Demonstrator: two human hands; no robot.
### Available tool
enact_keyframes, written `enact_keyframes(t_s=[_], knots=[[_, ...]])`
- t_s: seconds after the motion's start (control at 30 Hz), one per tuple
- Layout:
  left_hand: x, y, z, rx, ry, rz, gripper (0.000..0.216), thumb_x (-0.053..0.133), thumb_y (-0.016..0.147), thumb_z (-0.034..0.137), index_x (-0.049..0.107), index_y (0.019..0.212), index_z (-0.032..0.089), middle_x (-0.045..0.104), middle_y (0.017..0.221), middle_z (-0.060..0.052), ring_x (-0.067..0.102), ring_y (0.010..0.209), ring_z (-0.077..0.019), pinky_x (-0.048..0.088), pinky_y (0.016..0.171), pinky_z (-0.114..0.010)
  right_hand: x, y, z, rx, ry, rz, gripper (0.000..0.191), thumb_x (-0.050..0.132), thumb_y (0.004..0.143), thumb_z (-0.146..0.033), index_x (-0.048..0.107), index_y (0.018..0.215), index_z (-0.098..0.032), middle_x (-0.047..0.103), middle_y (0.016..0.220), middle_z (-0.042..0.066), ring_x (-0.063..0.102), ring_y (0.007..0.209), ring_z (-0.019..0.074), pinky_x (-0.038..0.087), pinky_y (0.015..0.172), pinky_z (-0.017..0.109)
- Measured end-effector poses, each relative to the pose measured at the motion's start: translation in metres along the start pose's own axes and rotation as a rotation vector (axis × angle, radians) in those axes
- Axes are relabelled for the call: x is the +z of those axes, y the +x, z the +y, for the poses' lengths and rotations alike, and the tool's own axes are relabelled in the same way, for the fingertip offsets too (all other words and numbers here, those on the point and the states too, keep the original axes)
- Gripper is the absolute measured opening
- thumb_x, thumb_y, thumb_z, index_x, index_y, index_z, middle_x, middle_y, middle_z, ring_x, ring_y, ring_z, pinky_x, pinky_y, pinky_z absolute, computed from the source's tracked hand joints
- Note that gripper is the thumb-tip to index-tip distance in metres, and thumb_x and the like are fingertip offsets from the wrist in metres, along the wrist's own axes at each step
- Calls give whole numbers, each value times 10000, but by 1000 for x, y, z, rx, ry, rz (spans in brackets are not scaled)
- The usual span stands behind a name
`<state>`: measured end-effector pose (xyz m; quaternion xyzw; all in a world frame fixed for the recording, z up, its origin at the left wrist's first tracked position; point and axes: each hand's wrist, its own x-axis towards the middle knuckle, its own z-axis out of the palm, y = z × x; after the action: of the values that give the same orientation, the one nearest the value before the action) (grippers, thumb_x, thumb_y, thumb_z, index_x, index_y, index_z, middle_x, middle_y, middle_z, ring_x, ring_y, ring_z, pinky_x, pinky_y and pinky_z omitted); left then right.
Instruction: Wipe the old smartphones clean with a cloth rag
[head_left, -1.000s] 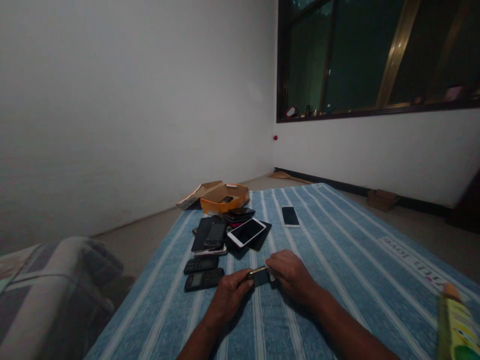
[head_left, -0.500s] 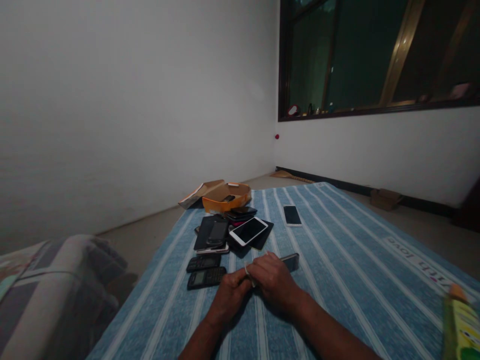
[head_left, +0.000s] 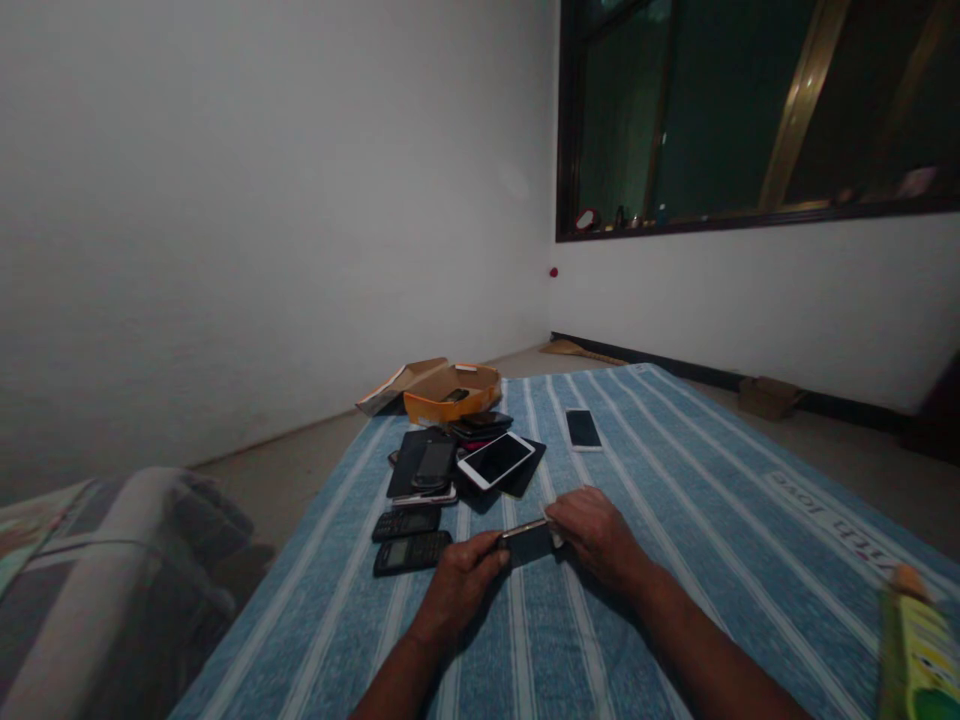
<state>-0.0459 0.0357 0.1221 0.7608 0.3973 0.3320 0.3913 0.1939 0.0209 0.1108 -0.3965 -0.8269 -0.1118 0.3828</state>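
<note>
Between my hands a dark mobile phone [head_left: 527, 541] is held tilted, its thin edge turned up. My left hand [head_left: 466, 580] grips its left end between thumb and fingers. At the other end, my right hand [head_left: 596, 530] is closed round a small white piece, like tissue or cloth [head_left: 554, 532], pressed against the phone. Two keypad phones, a nearer one [head_left: 412, 553] and a farther one [head_left: 406, 523], lie left of my left hand. Beyond my hands a white phone [head_left: 496, 461] rests on a pile of dark phones [head_left: 435, 464].
An open orange box [head_left: 454, 400] with a phone inside stands behind the pile. Another white phone [head_left: 583, 430] lies apart to the right on the blue striped cloth [head_left: 675, 560]. A yellow-green packet [head_left: 926, 650] sits at the lower right, grey fabric [head_left: 112, 590] at the left.
My right hand has slid right along the phone with the white piece, away from my left hand. More of the phone shows between them, and it is turned edge up.
</note>
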Motion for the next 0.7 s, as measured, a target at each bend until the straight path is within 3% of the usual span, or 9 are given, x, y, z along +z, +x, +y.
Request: enact_keyframes(t_s=[0.2,0.47,0.57,0.7], knots=[[-1,-1,5,-13,-7,-7,291,560,830,415,700,787,164,632,694,-9,554,687,-184,409,634,-257,-9,-12,23,60,127,-28,207,443,1005,-234,642,977,-185,645,834,61,586,794,184,428,717,297],[-1,0,1,-34,-6,-2,296,552,833,404,709,815,154,642,719,-18,570,715,-197,412,658,-272,-15,-14,32,276,364,50,208,521,987,-316,696,965,-206,685,831,39,660,751,167,511,690,283],[0,0,1,-34,-15,-9,296,546,838,406,697,811,153,637,725,-17,568,720,-195,411,662,-270,-12,-16,32,289,327,99,219,508,996,-316,694,974,-204,689,845,44,662,758,169,505,688,281],[0,0,-2,-18,-26,-7,288,552,841,411,672,763,161,617,694,-7,546,691,-182,403,640,-260,-5,-15,23,171,124,159,255,444,1021,-296,669,973,-185,674,832,67,625,775,186,465,707,303]])
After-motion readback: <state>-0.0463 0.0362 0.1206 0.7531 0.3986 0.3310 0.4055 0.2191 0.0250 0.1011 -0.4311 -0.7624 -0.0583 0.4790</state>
